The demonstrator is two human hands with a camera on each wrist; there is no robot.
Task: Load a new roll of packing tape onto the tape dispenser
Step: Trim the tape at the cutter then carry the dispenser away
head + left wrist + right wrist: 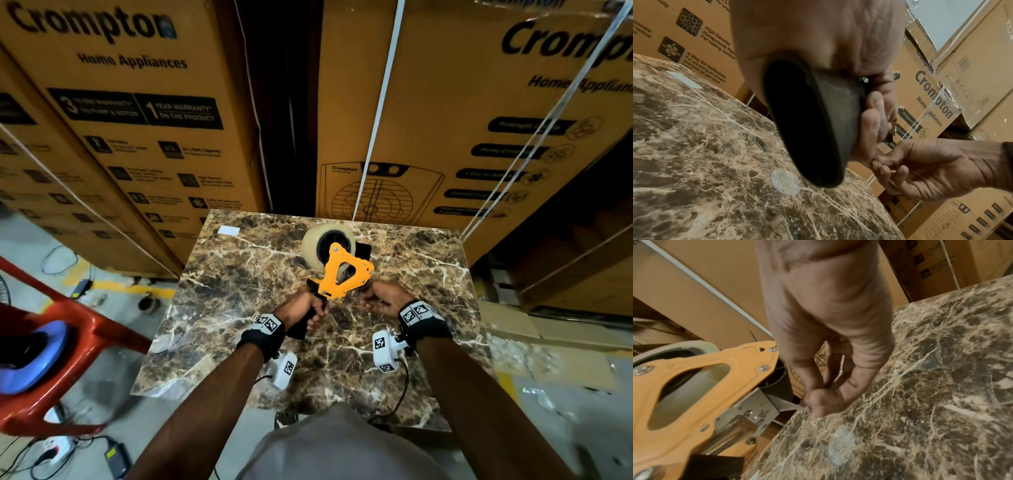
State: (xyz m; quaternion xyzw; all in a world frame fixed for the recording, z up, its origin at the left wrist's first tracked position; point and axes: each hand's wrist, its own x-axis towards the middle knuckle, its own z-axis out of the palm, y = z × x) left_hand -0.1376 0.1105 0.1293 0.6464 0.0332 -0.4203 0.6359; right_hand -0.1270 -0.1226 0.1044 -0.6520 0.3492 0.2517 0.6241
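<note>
Over the marble table, left grip wraps the dispenser handle; right grip pinches something indistinct.

The tape dispenser stands above the table, its handle inside the left hand's fingers; the tape roll sits beyond them, the right hand's fingertips beside its blade end.

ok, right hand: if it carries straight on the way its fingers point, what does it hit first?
Probably the orange tape dispenser: the right hand's pinched fingertips sit right at its metal front plate. Depth unclear.
</note>
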